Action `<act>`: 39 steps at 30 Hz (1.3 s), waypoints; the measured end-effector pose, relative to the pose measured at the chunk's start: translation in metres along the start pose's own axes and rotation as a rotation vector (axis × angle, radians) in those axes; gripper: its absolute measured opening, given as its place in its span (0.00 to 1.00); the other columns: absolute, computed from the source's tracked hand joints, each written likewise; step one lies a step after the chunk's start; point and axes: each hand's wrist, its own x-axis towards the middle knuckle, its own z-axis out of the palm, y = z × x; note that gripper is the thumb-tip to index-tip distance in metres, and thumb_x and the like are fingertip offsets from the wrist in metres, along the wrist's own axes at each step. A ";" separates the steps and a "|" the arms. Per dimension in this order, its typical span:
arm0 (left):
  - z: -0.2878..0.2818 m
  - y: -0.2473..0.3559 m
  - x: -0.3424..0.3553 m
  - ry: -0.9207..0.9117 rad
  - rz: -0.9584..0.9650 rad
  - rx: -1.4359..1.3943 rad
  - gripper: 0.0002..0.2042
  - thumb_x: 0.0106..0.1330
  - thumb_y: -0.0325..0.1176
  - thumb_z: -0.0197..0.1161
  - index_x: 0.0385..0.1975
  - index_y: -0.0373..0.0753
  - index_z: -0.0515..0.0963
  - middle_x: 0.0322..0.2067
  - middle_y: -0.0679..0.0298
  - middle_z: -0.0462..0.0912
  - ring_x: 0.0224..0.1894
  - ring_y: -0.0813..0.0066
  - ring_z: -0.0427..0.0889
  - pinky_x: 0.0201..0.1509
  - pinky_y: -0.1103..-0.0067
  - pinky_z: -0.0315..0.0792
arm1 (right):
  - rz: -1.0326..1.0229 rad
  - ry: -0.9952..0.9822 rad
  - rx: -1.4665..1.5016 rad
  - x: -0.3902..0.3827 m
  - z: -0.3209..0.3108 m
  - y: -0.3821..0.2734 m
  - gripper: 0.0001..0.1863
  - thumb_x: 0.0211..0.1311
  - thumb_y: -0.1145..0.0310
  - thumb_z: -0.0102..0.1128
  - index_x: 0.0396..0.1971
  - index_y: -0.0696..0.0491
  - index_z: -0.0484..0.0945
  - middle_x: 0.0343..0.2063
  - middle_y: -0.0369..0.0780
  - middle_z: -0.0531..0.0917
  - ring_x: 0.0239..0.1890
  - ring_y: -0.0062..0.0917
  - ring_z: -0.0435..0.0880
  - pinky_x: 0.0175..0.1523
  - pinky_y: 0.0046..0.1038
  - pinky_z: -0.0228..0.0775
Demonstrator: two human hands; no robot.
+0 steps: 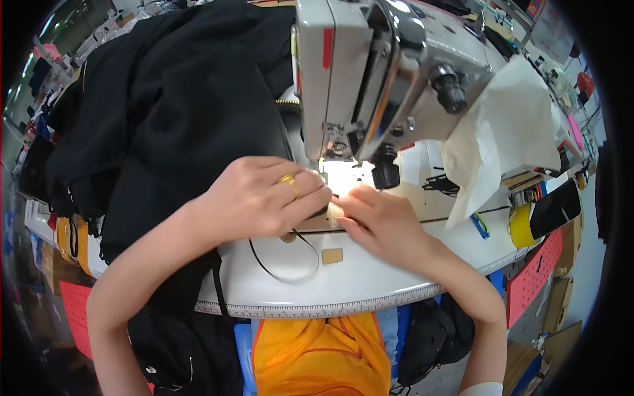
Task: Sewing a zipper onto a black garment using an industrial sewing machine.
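Note:
Just in front of the lit needle area of a sewing machine (340,142), my two hands meet fingertip to fingertip. My left hand (267,198), with a gold ring, is closed in a pinch on a thin black strip (281,280), which loops out below it onto the white table. My right hand (380,221) is also closed, thumb and fingers together near the left fingertips. Whatever sits between its fingers is too small to make out. A large black garment (191,105) lies left of the machine, and a metal zipper (287,101) shows at its edge.
A small tan card (332,256) lies on the white tabletop (376,284), whose front edge bears a measuring tape (317,311). Pale cloth (502,132) hangs at the machine's right. Beyond are a blue tool (480,226) and a yellow tape roll (522,226).

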 end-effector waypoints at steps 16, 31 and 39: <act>0.063 -0.021 -0.034 -0.066 -0.012 0.261 0.08 0.49 0.30 0.62 0.29 0.39 0.79 0.29 0.67 0.80 0.34 0.78 0.75 0.29 0.85 0.70 | -0.124 -0.098 -0.096 0.009 0.008 0.005 0.28 0.45 0.76 0.60 0.52 0.51 0.74 0.26 0.32 0.77 0.24 0.24 0.78 0.25 0.25 0.69; 0.051 -0.015 -0.024 -0.059 -0.197 0.179 0.07 0.45 0.29 0.62 0.26 0.40 0.79 0.21 0.69 0.73 0.34 0.76 0.76 0.29 0.84 0.73 | -0.038 -0.187 -0.107 0.007 0.007 0.001 0.30 0.48 0.74 0.60 0.56 0.52 0.72 0.31 0.35 0.79 0.30 0.25 0.80 0.29 0.27 0.71; 0.055 -0.014 -0.025 -0.094 -0.306 0.161 0.05 0.47 0.27 0.61 0.24 0.38 0.79 0.24 0.67 0.74 0.38 0.76 0.75 0.31 0.83 0.74 | -0.018 -0.097 -0.069 0.004 0.013 0.007 0.27 0.49 0.72 0.59 0.55 0.46 0.74 0.31 0.36 0.80 0.26 0.29 0.80 0.27 0.31 0.71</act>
